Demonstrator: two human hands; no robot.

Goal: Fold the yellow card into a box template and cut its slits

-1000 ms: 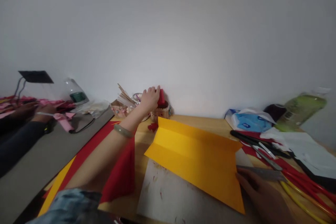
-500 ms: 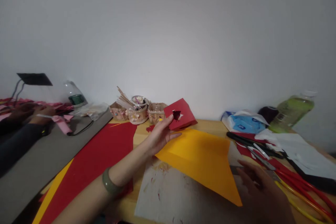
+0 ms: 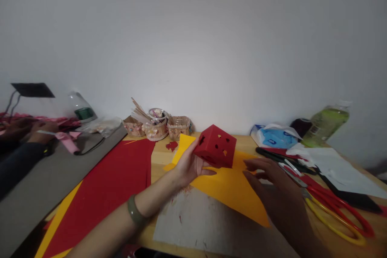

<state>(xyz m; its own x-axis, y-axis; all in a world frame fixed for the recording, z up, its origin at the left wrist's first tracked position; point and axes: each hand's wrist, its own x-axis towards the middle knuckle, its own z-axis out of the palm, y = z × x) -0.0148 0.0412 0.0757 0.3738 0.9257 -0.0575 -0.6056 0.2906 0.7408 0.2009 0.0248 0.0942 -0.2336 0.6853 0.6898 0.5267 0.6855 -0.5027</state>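
Note:
My left hand (image 3: 190, 165), with a green bangle on the wrist, is closed on a red paper box (image 3: 217, 145). Small shapes are cut through the box's sides, and it is held tilted above the work surface. Beneath it lies a sheet of yellow paper (image 3: 226, 187), partly over a worn grey board (image 3: 193, 225). To the right of the box, my right hand (image 3: 269, 177) hovers over the yellow sheet's edge, fingers apart and holding nothing. A small red paper scrap (image 3: 171, 146) lies behind my left hand.
Red-handled scissors (image 3: 335, 201) and yellow-handled scissors (image 3: 329, 225) lie at right, near a wipes pack (image 3: 278, 137) and a green-liquid bottle (image 3: 328, 125). Small baskets (image 3: 179, 128) stand by the wall. Red paper (image 3: 117, 177) lies left; beyond it, another person's hands (image 3: 39, 131) work with pink material.
The red box has turned in my left hand, now showing a side with several small cutouts. My right hand has moved up and left, nearer the box.

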